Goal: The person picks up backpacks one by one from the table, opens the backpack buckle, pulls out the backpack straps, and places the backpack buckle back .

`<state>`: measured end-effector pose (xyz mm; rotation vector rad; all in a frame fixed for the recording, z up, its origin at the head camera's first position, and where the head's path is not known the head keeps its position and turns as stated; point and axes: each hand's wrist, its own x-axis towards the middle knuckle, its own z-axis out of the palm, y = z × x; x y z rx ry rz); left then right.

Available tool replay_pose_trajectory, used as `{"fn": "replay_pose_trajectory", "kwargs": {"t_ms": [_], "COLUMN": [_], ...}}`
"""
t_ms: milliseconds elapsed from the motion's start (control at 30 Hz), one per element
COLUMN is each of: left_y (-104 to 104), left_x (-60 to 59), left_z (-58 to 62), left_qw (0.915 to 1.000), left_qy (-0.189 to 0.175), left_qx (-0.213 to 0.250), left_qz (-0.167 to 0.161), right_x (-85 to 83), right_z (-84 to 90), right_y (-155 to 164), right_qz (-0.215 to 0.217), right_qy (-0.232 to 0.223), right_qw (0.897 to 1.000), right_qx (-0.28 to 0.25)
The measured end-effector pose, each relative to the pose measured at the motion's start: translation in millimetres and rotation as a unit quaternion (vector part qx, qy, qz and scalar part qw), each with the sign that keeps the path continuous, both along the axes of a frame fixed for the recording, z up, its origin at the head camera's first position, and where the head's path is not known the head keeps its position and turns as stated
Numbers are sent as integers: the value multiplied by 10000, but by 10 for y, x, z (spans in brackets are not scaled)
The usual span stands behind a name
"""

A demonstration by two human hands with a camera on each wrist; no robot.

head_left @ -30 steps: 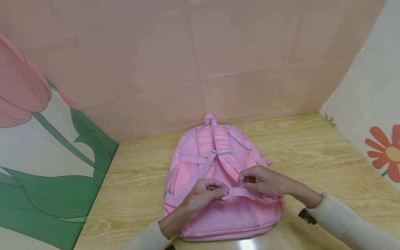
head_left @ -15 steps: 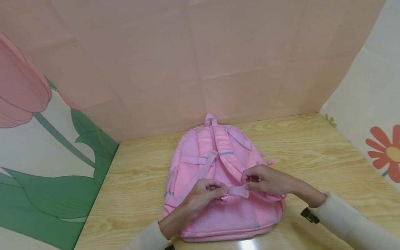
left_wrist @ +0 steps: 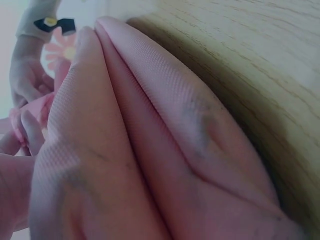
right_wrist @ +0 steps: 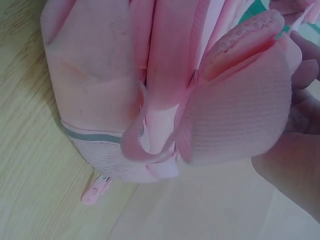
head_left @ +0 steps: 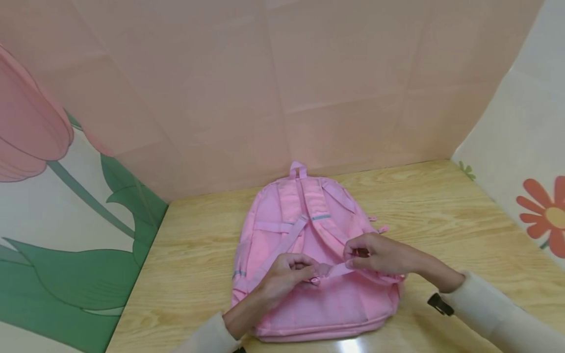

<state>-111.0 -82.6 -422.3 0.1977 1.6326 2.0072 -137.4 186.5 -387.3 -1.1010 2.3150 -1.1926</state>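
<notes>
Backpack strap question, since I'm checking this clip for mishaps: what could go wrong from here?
1. Both hands pinch one short strap: the left hand at its buckle end, the right hand at the other. A fingertip grip might slip if they pull.
2. The backpack lies loose on the smooth table, with its bottom near the front edge; a tug toward the person could slide it off.

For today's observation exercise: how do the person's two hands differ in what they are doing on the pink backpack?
The left hand pinches the strap's buckle end; the right hand pinches the strap further along. The left hand lies nearer the person, the right further away. Both rest on the backpack, fingers curled.
</notes>
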Motion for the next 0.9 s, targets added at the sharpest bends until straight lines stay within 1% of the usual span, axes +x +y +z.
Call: {"fn": "replay_pose_trajectory", "kwargs": {"t_ms": [200, 400, 500, 733, 900], "left_y": [-12, -29, -40, -67, -80], "left_x": [3, 9, 14, 23, 30], "left_z": [3, -7, -13, 0, 22], "left_qw": [10000, 9997, 9997, 9994, 9995], "left_qy": [28, 183, 178, 251, 257], "left_qx": [-6, 44, 124, 133, 111], "left_qz": [9, -122, -141, -184, -109], "right_x": [-9, -3, 0, -8, -11], "right_z": [8, 12, 19, -4, -19], "right_y": [16, 77, 101, 135, 166], "right_qz": [-6, -132, -171, -152, -167], "right_qy": [-78, -265, -298, -81, -46], "right_qw": [10000, 9995, 9993, 9997, 9997], "right_qx": [20, 108, 128, 189, 161]}}
